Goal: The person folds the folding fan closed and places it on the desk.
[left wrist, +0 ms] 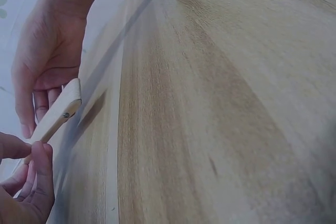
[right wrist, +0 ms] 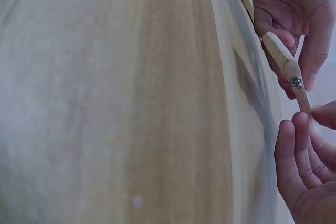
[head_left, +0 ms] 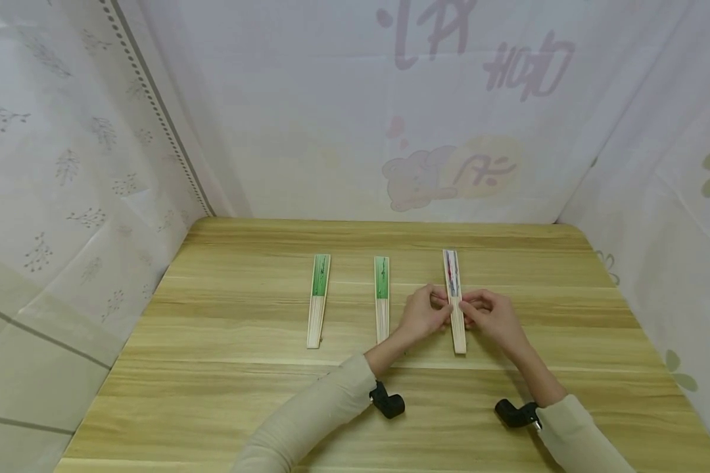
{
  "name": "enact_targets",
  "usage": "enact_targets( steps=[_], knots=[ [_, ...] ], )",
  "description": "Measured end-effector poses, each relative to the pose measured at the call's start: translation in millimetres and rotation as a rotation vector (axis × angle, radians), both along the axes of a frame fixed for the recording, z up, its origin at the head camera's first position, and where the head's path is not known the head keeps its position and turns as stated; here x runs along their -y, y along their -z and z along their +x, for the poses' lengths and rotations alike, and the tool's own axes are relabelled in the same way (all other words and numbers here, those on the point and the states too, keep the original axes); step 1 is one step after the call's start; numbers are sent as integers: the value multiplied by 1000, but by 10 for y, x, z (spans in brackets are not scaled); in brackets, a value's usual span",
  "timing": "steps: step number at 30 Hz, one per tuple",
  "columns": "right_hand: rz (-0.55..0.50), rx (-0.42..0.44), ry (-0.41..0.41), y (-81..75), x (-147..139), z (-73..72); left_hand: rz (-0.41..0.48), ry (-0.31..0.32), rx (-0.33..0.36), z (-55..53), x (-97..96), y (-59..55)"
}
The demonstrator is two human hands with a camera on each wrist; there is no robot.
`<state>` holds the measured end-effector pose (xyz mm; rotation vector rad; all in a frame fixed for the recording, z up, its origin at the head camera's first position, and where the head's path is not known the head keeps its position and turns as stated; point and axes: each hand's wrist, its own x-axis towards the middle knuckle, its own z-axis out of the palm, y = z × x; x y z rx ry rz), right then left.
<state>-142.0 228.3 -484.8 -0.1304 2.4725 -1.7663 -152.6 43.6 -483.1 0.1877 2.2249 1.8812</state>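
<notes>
A folded hand fan [head_left: 457, 328] with pale wooden ribs and a white leaf marked in red and dark tones points away from me on the right. My left hand [head_left: 426, 312] pinches its left edge between thumb and fingers. From the opposite edge, my right hand [head_left: 497, 322] pinches it too. In the left wrist view the rivet end of the fan [left wrist: 60, 108] is raised off the table, its shadow apart from it. The right wrist view shows the metal rivet on the fan [right wrist: 286, 59] near my right fingertips [right wrist: 300, 121].
Two folded green fans, a left one [head_left: 318, 295] and a middle one [head_left: 381, 282], lie on the wooden table [head_left: 213, 394]. My left forearm passes close to the middle fan's lower end. Printed cloth [head_left: 307, 131] hangs behind the table and at both sides.
</notes>
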Motion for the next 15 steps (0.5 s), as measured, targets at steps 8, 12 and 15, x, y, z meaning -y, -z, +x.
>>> enact_targets(
  steps=[8,12,15],
  knots=[
    [-12,34,-15,-25,19,35,-36,17,-25,33,18,-24],
    [0,50,-22,-28,26,37,-57,20,-25,36,25,-23],
    [18,68,-22,-37,29,31,-68,24,-24,35,26,-27]
  ],
)
